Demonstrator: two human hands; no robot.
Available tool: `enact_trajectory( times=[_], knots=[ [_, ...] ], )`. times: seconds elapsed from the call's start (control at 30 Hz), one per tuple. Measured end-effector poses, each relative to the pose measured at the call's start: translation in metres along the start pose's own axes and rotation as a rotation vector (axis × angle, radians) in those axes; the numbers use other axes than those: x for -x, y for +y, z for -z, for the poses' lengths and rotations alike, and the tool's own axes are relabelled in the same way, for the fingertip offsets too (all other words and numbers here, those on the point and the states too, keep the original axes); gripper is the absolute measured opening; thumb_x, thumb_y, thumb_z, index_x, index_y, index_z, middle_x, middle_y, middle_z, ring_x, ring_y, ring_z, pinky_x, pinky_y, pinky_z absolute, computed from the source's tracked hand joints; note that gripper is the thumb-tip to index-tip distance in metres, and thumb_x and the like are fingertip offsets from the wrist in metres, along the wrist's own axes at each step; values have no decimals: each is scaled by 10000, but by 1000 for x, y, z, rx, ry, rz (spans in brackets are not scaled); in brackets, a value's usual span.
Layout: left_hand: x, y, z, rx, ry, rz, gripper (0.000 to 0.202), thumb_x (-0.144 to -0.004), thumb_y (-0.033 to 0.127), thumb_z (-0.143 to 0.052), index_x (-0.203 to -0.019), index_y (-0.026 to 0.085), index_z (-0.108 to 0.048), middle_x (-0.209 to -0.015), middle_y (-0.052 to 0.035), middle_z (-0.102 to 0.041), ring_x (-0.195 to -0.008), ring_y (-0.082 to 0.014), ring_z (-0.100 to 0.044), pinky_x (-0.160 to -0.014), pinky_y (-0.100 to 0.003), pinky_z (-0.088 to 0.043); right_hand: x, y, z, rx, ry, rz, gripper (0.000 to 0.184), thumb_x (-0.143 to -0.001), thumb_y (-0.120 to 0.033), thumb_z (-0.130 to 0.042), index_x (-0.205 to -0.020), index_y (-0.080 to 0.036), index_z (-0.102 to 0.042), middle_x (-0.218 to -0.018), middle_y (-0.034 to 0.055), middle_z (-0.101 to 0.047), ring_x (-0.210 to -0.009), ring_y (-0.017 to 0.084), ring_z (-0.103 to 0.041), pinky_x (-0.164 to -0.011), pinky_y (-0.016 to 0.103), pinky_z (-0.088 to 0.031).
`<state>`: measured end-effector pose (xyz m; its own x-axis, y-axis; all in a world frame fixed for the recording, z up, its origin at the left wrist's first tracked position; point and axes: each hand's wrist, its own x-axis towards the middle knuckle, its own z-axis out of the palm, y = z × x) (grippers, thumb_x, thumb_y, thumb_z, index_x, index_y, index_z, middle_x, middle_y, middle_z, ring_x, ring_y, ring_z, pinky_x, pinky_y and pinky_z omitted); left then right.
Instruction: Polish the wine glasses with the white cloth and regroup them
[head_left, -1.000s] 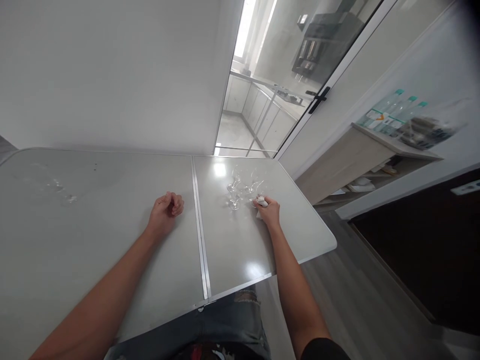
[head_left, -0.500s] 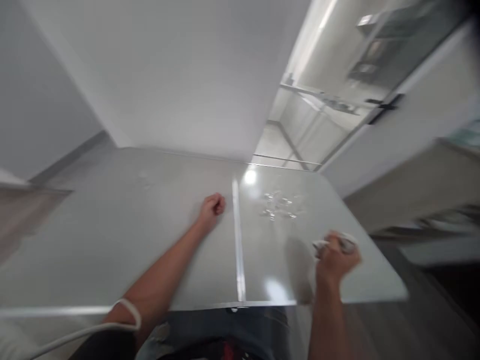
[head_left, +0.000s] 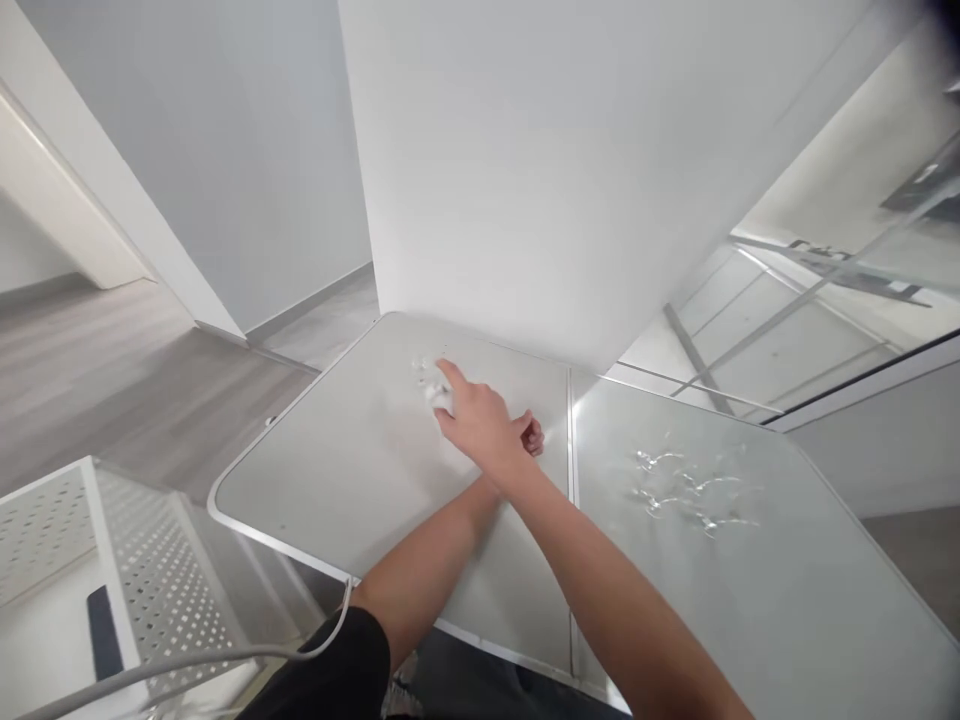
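Note:
My right hand point(head_left: 480, 420) reaches across my left forearm to the left half of a pale folding table point(head_left: 315, 450). Between its thumb and fingers is a crumpled white wad point(head_left: 441, 397), tissue or cloth, I cannot tell which. Just beyond the fingertips is a small clear, shiny patch or object point(head_left: 420, 366), too faint to name. My left hand point(head_left: 531, 433) is closed in a loose fist, lying on the tabletop near the centre seam, partly behind my right wrist. Nothing shows in it.
Several clear, shiny pieces point(head_left: 694, 490) lie on the table's right half. A white wall point(head_left: 525, 170) rises at the far edge. A perforated white rack point(head_left: 172, 570) stands low at the left, with a cable point(head_left: 247, 652) crossing in front. Glass panels point(head_left: 795, 310) are at the right.
My right hand has swung from the table's right side across my left arm to the left half, still gripping the white wad. My left fist stays near the seam. The view has turned left.

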<state>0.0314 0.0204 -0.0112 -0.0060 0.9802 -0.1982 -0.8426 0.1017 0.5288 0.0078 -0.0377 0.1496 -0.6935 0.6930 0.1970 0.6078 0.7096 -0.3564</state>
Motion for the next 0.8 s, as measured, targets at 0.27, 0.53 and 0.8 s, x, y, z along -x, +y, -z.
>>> enact_trajectory(
  times=[0.27,0.53,0.8],
  knots=[
    [-7,6,5,74,-121,-55,462,-791,510,-763,-646,174,-480,-506,73,-327,-419,-47,-293,-407,-189,-237,-91,-12,-44,141,-142,7,470,-963,-372,-527,-1417,-277,-450,-1058,101,-724,-880,259,-692,-739,324,-507],
    [-4,10,5,81,-121,-177,311,-821,436,-761,-778,168,-609,-569,45,-463,-477,-67,-434,-463,-197,-373,-62,33,-25,-297,189,-53,182,-947,-389,-554,-1024,-239,-625,-838,7,-696,-765,178,-644,-690,249,-469],
    [14,17,-9,55,-208,-303,572,-755,388,-846,-1279,282,-642,-1265,-57,-644,-1076,-175,-642,-931,-310,-533,83,127,12,-951,720,-396,312,-910,-524,-625,-903,-217,-570,-724,-15,-615,-547,117,-494,-530,230,-409]
  ],
)
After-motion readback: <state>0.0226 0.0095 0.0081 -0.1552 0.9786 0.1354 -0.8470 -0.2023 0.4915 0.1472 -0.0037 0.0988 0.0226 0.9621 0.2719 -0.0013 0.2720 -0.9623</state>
